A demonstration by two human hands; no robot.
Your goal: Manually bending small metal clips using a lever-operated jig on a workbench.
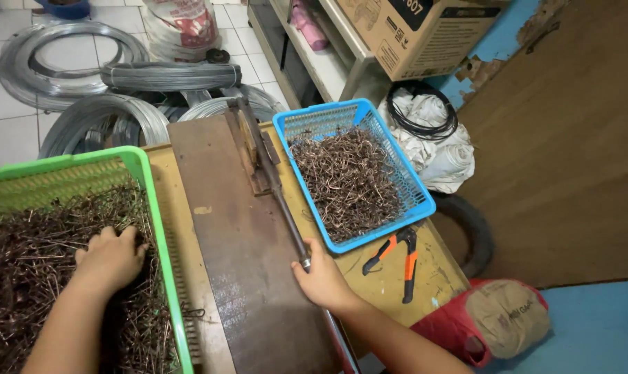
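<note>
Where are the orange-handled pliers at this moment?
In the head view, the pliers lie on the wooden table at the person's right, just below the blue basket of bent wire pieces and right of the right hand.

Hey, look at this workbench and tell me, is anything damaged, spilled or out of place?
Yes: the blue wall at upper right is peeling in patches, bare material showing through. One stray bent wire piece lies on the bench beside the green basket. The orange-handled pliers lie loose near the bench edge.
</note>
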